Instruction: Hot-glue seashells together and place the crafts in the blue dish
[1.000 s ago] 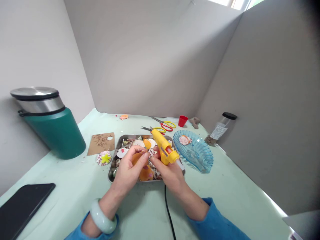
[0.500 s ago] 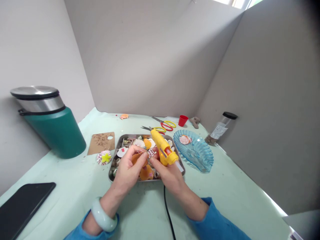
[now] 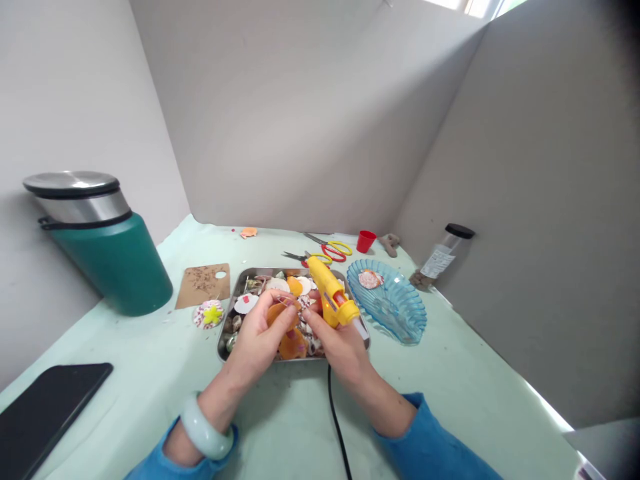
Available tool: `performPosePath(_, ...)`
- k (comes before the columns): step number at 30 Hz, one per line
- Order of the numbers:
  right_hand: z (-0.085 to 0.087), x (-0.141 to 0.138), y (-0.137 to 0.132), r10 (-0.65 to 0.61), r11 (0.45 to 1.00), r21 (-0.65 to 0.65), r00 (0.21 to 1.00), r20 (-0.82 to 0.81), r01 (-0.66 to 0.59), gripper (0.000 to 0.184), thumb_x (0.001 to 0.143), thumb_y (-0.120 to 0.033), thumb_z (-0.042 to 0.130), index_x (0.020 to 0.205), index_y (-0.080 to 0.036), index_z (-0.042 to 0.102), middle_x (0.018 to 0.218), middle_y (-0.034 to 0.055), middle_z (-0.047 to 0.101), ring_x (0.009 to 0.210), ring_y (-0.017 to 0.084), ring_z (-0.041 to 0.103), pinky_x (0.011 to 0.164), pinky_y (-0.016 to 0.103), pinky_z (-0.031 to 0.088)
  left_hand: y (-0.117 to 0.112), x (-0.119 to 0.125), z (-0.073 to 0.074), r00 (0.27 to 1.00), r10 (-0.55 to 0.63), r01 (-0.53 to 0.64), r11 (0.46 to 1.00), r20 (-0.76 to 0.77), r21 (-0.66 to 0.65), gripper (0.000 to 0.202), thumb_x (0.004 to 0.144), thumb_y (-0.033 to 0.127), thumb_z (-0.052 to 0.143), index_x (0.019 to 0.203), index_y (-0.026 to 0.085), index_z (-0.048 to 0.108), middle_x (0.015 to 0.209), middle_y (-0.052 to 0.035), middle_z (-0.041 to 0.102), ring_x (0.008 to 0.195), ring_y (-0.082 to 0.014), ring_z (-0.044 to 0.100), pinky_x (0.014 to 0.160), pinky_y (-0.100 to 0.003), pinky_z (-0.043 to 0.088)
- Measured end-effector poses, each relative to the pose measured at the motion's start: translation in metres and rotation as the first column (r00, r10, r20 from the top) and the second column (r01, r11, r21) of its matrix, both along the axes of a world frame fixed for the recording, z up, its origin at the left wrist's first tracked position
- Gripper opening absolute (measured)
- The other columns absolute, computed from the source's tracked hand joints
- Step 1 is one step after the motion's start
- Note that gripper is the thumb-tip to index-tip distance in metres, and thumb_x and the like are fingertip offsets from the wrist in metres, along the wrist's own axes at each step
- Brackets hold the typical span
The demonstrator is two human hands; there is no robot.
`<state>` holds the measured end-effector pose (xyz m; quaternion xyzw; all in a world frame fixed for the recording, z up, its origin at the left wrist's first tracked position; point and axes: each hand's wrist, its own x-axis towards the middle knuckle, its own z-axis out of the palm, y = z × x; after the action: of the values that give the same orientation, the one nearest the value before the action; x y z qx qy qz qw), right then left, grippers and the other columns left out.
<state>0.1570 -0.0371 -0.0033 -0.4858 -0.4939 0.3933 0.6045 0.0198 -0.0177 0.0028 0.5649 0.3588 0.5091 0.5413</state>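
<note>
My right hand (image 3: 340, 347) grips a yellow glue gun (image 3: 330, 293), whose nozzle points away from me and whose black cord (image 3: 337, 427) trails toward me. My left hand (image 3: 257, 340) is closed in a pinch on an orange shell (image 3: 277, 313). Both hands hover over the near half of a metal tray (image 3: 225, 333) filled with several white, orange and patterned shells. The fingertips of both hands meet above the tray's middle. A pale green bangle (image 3: 203, 430) sits on my left wrist.
A blue glass shell-shaped dish (image 3: 395, 307) holding one shell lies right of the tray. Scissors (image 3: 330, 250), a red cup (image 3: 365, 241) and a clear jar (image 3: 443, 257) stand behind. A green bin (image 3: 107, 257), brown card (image 3: 204, 283), decorated shell (image 3: 209, 315) and black tablet (image 3: 45, 413) lie left.
Both hands and the glue gun have shifted slightly away from me and to the right over the tray; the grips are unchanged.
</note>
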Motion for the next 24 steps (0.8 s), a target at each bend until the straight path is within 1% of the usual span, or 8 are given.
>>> performPosePath(3,-0.003,0.000,0.001,0.014,1.000,0.008,0.999,-0.042,-0.013,0.023,0.074,-0.034,0.069,0.089,-0.018,0.061,0.076,-0.0010,0.059,0.067,0.013,0.056,0.069,0.027,0.048,-0.002,0.001,0.005,0.998,0.020,-0.014,0.995,0.067,-0.094,0.022,0.079,0.037,0.064,0.089,0.020,0.053,0.083,0.0017,0.057,0.072,-0.0124,0.055,0.062,-0.023,0.048)
performPosePath(5,-0.003,0.000,0.001,0.026,1.000,0.008,0.998,-0.055,-0.026,0.027,0.074,-0.036,0.069,0.094,-0.018,0.062,0.076,-0.0015,0.059,0.063,0.012,0.054,0.065,0.026,0.047,-0.002,0.002,0.007,0.992,0.041,-0.023,0.989,0.123,-0.143,0.026,0.077,0.038,0.066,0.090,0.020,0.054,0.085,0.0016,0.056,0.072,-0.0131,0.054,0.058,-0.024,0.049)
performPosePath(9,0.002,0.005,0.001,0.035,0.998,-0.045,0.997,-0.064,-0.038,0.032,0.075,-0.038,0.068,0.098,-0.018,0.062,0.071,-0.0023,0.059,0.053,0.010,0.048,0.053,0.024,0.042,0.000,0.001,0.008,0.978,0.093,-0.057,0.980,0.186,-0.189,0.031,0.074,0.037,0.067,0.096,0.020,0.054,0.088,0.0006,0.057,0.072,-0.0134,0.055,0.057,-0.025,0.050)
performPosePath(12,0.006,0.017,0.003,0.049,0.994,-0.092,0.999,-0.020,-0.050,0.034,0.074,-0.042,0.069,0.096,-0.016,0.062,0.063,-0.0034,0.057,0.048,0.009,0.044,0.047,0.024,0.038,0.002,0.000,0.008,0.968,0.138,-0.091,0.971,0.209,-0.222,0.034,0.069,0.035,0.070,0.094,0.018,0.054,0.083,0.0014,0.059,0.063,-0.0114,0.056,0.055,-0.024,0.049)
performPosePath(15,0.005,0.030,0.006,0.113,0.990,-0.085,0.993,0.014,-0.112,0.033,0.074,-0.044,0.070,0.090,-0.017,0.062,0.058,-0.0049,0.054,0.045,0.009,0.042,0.045,0.023,0.036,0.004,0.001,0.008,0.963,0.183,-0.129,0.958,0.198,-0.255,0.033,0.067,0.033,0.071,0.089,0.017,0.053,0.074,0.0031,0.059,0.055,-0.0092,0.054,0.051,-0.022,0.046)
performPosePath(20,0.001,0.040,0.003,0.186,0.975,-0.139,0.980,0.074,-0.175,0.032,0.074,-0.045,0.070,0.089,-0.017,0.065,0.057,-0.0042,0.054,0.049,0.010,0.046,0.050,0.025,0.039,0.007,0.000,0.004,0.954,0.224,-0.182,0.960,0.198,-0.213,0.030,0.068,0.031,0.072,0.087,0.015,0.056,0.075,0.0016,0.061,0.059,-0.0092,0.054,0.051,-0.021,0.048)
performPosePath(22,0.000,0.041,0.001,0.205,0.972,-0.140,0.972,0.118,-0.188,0.031,0.074,-0.044,0.070,0.088,-0.017,0.066,0.059,-0.0030,0.055,0.052,0.011,0.047,0.052,0.026,0.039,0.008,-0.001,0.003,0.952,0.225,-0.184,0.962,0.209,-0.199,0.034,0.068,0.032,0.073,0.093,0.015,0.057,0.079,-0.0001,0.063,0.064,-0.0111,0.057,0.052,-0.021,0.050)
performPosePath(24,-0.002,0.041,0.000,0.185,0.977,-0.135,0.971,0.152,-0.165,0.030,0.074,-0.044,0.069,0.088,-0.017,0.067,0.059,-0.0022,0.056,0.053,0.013,0.048,0.052,0.027,0.040,0.008,-0.001,0.003,0.956,0.216,-0.175,0.963,0.199,-0.205,0.040,0.069,0.034,0.073,0.101,0.016,0.056,0.082,-0.0010,0.065,0.067,-0.0131,0.060,0.051,-0.022,0.051)
